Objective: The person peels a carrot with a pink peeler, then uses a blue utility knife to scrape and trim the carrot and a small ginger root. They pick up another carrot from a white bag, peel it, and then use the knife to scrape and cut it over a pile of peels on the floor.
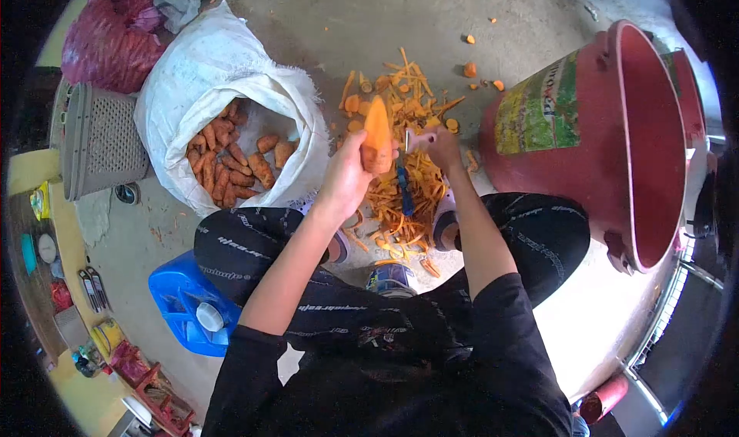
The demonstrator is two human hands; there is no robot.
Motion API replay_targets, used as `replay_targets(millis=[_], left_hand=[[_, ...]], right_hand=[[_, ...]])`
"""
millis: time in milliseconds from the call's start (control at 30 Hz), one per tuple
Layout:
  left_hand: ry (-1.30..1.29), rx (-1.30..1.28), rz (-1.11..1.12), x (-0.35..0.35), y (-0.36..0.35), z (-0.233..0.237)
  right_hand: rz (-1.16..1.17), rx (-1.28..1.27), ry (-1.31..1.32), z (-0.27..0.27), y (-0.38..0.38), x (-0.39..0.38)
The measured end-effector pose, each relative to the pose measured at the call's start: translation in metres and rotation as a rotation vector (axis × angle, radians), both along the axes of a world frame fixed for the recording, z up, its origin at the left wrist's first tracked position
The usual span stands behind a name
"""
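Observation:
My left hand (346,174) is closed around the thick lower end of a carrot (376,133), whose tip points up and away from me. Its upper part is smooth bright orange, while rougher skin shows near the base. Just to the right, my right hand (444,149) grips a pale pink peeler (416,140), its head turned toward the carrot with a small gap between them. Beneath both hands spreads a heap of orange peelings (412,206) with cut carrot ends among them. A blue-handled tool (405,190) lies on that heap.
A white woven sack (208,67) on the left gapes open, with unpeeled carrots (235,164) inside. On the right a large red bucket (570,121) leans on its side. A blue jerrycan (181,302) stands by my left knee; a grey crate (112,137) is beyond the sack.

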State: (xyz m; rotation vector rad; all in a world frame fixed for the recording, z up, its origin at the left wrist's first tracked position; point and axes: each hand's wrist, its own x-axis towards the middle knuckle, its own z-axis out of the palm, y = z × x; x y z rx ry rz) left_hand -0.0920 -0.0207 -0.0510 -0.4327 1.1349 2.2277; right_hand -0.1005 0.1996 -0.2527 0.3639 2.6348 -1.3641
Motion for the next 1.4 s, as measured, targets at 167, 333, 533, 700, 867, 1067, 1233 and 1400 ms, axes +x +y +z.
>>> replay_targets(millis=[167, 333, 533, 700, 867, 1067, 1233, 1400], left_hand=[[0.053, 0.009, -0.085, 0.009, -0.009, 0.014], [-0.011, -0.017, -0.062, 0.025, -0.010, 0.034], [-0.188, 0.235, 0.073, 0.052, 0.002, 0.009], [-0.283, 0.218, 0.164, 0.059, 0.020, -0.005], [-0.197, 0.342, 0.080, 0.061, 0.022, -0.014], [-0.170, 0.353, 0.076, 0.068, 0.025, -0.001], [-0.102, 0.361, 0.120, 0.071, 0.027, 0.000], [-0.078, 0.280, 0.147, 0.071, 0.031, 0.009]], right_hand=[[-0.274, -0.406, 0.130, 0.138, -0.013, -0.028], [-0.232, -0.857, 0.381, 0.233, -0.017, -0.028], [-0.354, -1.332, 0.369, 0.281, -0.032, 0.027], [-0.280, -1.478, 0.203, 0.261, -0.055, 0.051], [-0.246, -1.330, 0.163, 0.268, -0.075, 0.059], [-0.297, -1.318, 0.138, 0.259, -0.087, 0.059], [-0.340, -1.282, 0.112, 0.255, -0.085, 0.055], [-0.408, -1.201, 0.071, 0.249, -0.076, 0.049]])
